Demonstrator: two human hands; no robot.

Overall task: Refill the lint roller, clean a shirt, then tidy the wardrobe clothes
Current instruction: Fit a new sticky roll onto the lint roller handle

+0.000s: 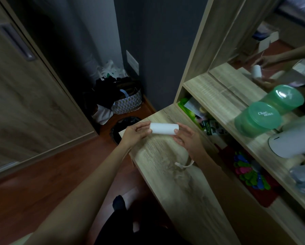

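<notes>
A white cylindrical lint-roller refill [164,128] lies sideways in the air above the far end of the wooden table top [174,167]. My left hand [133,134] grips its left end with thumb and fingers. My right hand [186,137] holds the right end, fingers curled under it. A white handle-like piece [184,164] lies on the table under my right forearm, partly hidden. No shirt shows.
A patterned basket of dark clothes [127,101] and a black-lined bin [125,128] stand on the floor beyond the table. To the left is the wooden wardrobe door [24,89]. Shelves on the right carry a green tub [258,119], a white jug [293,144] and coloured pegs [249,172].
</notes>
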